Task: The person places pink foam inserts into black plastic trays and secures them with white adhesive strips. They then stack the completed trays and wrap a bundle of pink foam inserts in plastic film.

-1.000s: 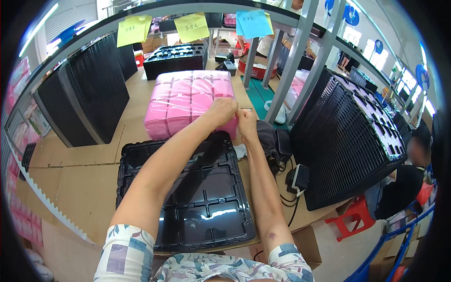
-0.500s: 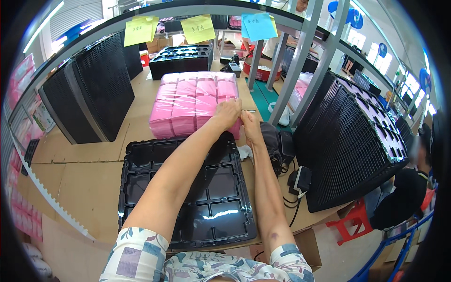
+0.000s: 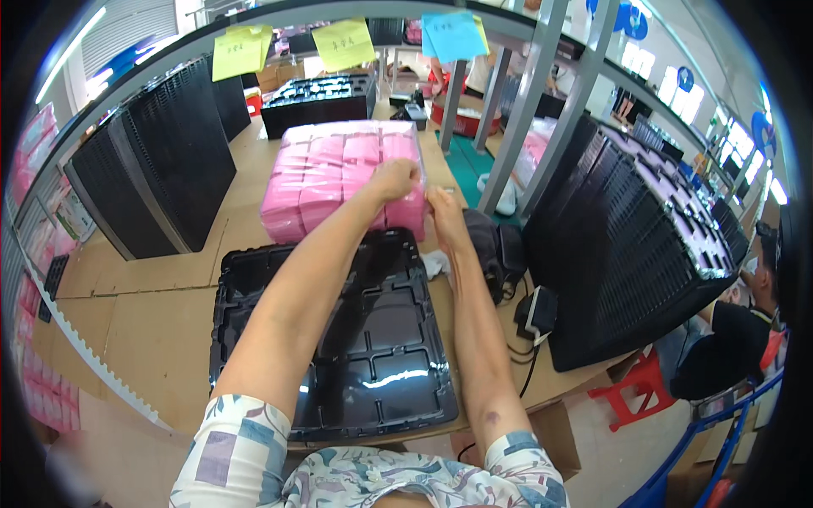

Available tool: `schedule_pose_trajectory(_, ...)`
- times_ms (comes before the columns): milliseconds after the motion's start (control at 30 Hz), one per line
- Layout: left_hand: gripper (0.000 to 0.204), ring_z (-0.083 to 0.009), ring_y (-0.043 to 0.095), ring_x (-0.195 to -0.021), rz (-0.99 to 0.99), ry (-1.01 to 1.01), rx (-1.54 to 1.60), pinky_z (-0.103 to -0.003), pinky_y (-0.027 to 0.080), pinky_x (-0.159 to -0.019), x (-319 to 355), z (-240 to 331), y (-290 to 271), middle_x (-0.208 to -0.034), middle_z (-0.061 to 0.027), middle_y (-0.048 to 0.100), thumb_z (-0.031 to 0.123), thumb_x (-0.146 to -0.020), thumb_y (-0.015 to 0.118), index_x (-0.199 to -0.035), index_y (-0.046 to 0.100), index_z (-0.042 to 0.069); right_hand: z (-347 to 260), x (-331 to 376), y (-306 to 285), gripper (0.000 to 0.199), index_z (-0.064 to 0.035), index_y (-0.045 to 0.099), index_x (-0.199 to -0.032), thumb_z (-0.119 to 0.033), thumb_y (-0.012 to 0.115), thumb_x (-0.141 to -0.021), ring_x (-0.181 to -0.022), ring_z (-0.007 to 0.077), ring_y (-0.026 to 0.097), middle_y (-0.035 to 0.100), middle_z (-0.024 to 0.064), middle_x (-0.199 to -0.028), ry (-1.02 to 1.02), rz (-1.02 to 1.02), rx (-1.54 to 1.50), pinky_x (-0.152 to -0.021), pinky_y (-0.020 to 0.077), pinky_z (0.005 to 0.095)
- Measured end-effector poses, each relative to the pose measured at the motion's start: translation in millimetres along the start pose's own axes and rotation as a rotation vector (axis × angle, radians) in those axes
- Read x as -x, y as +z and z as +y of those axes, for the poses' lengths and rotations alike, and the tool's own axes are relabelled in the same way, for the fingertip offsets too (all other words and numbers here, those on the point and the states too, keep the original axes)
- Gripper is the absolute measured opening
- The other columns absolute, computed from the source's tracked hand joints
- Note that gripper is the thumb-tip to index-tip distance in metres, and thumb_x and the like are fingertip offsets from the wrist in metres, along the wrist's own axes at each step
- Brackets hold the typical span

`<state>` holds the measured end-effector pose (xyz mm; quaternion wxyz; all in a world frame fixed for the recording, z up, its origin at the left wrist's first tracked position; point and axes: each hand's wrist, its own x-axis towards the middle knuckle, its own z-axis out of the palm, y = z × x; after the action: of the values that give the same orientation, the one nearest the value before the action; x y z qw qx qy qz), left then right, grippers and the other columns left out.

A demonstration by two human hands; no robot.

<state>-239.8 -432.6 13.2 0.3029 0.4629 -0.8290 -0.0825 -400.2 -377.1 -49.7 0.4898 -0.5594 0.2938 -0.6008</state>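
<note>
A large block of pink packets [image 3: 326,173], bundled in clear plastic wrap, lies on the table beyond the tray. My left hand [image 3: 395,179] is closed at the block's right side, its fingers pinching the wrap. Just right of it, my right hand [image 3: 445,210] is closed beside the block's right edge; what its fingers hold is too small to make out. Under my forearms lies a black plastic tray [image 3: 391,326] with moulded compartments, close to my body. My left forearm hides part of it.
Tall stacks of black trays stand at the left [image 3: 165,161] and right [image 3: 610,254]. A black power adapter [image 3: 537,313] with cables and a dark bag [image 3: 483,245] lie right of my right forearm. Grey metal posts [image 3: 518,110] rise behind. Someone sits by a red stool [image 3: 635,394].
My hands have drawn slightly apart, the left one shifting left over the pink block. The whole view has shifted a little. The tray lies as before.
</note>
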Motion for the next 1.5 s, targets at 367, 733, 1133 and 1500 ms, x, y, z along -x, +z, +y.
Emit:
schedule_pose_trajectory(367, 0.019, -0.0306, 0.067, -0.079, -0.079, 0.080, -0.025, -0.042, 0.050, -0.073, 6.8, 13.6, -12.9, -0.079, -0.0163, 0.068, 0.021, -0.080, 0.065, -0.085, 0.067, 0.003, 4.8, -6.6, 0.4, 0.019, -0.0056, 0.060, -0.084, -0.022, 0.067, -0.090, -0.064, 0.0059, 0.048, 0.054, -0.0036, -0.070, 0.019, 0.150, 0.329, -0.056, 0.0379, 0.0245)
schedule_pose_trajectory(733, 0.024, -0.0392, 0.065, -0.094, -0.133, -0.054, -0.001, -0.048, 0.049, -0.082, 1.5, 11.2, -11.7, -0.093, -0.0205, 0.069, 0.024, -0.079, 0.057, -0.090, 0.069, 0.007, 10.9, -0.4, 28.0, 0.027, 0.0044, 0.061, -0.074, -0.019, 0.053, -0.085, -0.059, 0.0166, 0.054, 0.057, 0.0109, -0.062, -0.055, 0.577, 0.503, -0.055, 0.0409, 0.0356)
schedule_pose_trajectory(1133, 0.008, -0.0061, 0.042, -0.056, -0.155, -0.273, 0.617, -0.027, 0.033, -0.052, 9.7, 18.1, -16.8, -0.065, 0.0039, 0.053, 0.007, -0.084, 0.064, -0.077, 0.061, 0.007, 8.1, -2.5, 17.6, 0.014, -0.0086, 0.059, -0.084, -0.020, 0.055, -0.091, -0.052, 0.0084, 0.051, 0.053, -0.0014, -0.063, 0.182, 0.469, -0.356, -0.049, 0.0399, 0.0234)
schedule_pose_trajectory(1500, 0.021, -0.0331, 0.070, -0.086, -0.117, -0.071, 0.074, -0.042, 0.053, -0.080, -10.1, 23.1, -11.4, -0.085, -0.0203, 0.071, 0.023, -0.078, 0.064, -0.084, 0.074, 0.006, -28.6, 5.0, -12.5, 0.023, 0.0001, 0.067, -0.088, -0.021, 0.073, -0.084, -0.054, 0.0076, 0.054, 0.061, 0.0015, -0.069, 0.215, 0.072, 0.225, -0.049, 0.0474, 0.0216)
